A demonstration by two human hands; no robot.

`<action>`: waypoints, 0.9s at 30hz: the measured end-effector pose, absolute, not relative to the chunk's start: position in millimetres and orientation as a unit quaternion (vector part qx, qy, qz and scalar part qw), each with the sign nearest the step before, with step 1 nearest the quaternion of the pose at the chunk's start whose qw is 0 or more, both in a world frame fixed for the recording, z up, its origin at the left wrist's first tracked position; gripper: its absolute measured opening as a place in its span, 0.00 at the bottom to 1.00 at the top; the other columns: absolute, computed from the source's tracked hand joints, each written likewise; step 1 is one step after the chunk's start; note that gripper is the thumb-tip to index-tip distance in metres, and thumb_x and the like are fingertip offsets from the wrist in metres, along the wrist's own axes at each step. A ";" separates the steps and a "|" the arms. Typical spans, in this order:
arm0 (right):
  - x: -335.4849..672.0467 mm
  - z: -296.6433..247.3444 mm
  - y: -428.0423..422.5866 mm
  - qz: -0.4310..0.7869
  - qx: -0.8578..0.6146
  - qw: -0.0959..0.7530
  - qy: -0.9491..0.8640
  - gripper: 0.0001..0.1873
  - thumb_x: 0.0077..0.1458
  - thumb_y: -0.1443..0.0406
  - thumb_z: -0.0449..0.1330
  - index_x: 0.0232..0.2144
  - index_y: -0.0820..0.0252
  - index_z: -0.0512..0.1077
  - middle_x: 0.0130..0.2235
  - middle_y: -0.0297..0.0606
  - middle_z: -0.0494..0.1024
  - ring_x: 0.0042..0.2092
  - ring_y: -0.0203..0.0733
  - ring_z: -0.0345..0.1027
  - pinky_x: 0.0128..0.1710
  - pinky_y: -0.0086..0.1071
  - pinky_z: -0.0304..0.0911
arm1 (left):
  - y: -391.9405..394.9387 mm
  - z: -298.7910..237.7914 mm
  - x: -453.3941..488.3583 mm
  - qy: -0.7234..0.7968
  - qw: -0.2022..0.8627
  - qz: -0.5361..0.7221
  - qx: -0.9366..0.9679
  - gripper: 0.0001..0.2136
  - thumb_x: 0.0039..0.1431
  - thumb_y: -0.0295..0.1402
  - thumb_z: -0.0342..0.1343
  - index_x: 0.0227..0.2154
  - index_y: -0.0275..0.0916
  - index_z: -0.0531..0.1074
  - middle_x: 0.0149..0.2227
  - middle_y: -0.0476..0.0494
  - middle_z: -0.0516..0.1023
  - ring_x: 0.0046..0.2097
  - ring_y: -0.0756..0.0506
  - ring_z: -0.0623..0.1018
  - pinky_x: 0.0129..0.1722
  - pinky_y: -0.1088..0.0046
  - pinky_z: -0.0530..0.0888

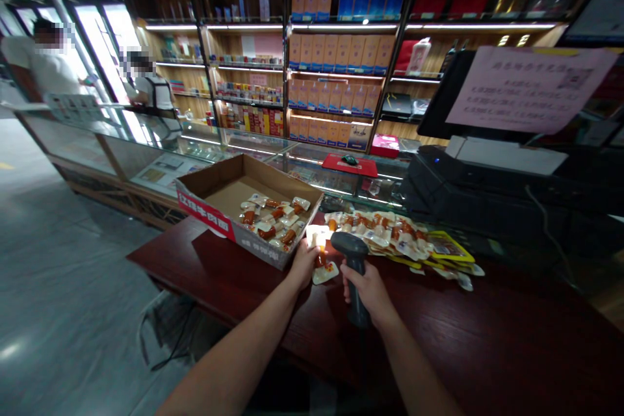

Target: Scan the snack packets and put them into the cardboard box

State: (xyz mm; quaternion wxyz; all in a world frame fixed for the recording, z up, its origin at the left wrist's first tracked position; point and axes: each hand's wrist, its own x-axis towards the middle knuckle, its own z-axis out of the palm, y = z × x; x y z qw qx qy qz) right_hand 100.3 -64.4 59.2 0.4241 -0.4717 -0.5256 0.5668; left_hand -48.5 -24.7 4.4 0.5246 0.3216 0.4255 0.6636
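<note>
My right hand [365, 289] is wrapped round the grip of a dark grey barcode scanner [350, 246], its head tipped toward the left. Close by, my left hand [303, 265] grips a small clear-and-white packet of reddish-brown snack [322, 257], lit by a bright patch of light. Left of that hand stands an open cardboard box [209, 220] with several similar snack packets [275, 218] in its near right part. Behind the scanner lies a pile of the same packets [380, 231], with yellow-edged packets [451, 247] at its right end.
The dark red wooden table [453, 325] carries box and pile. At right stand a black monitor [448, 91] with a pink paper sheet and dark equipment [453, 188]. Behind runs a glass counter [234, 140] bearing a red mat [350, 165] with a mouse. Two people are at far left.
</note>
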 end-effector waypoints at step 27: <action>218.4 102.5 -47.0 0.494 -0.497 0.559 -0.444 0.18 0.39 0.57 0.65 0.29 0.61 0.67 0.17 0.27 0.69 0.15 0.33 0.62 0.13 0.26 0.62 | 93.1 75.0 40.1 0.565 0.361 0.527 0.522 0.24 0.40 0.29 0.65 0.44 0.34 0.69 0.32 0.43 0.78 0.34 0.45 0.77 0.36 0.71 0.70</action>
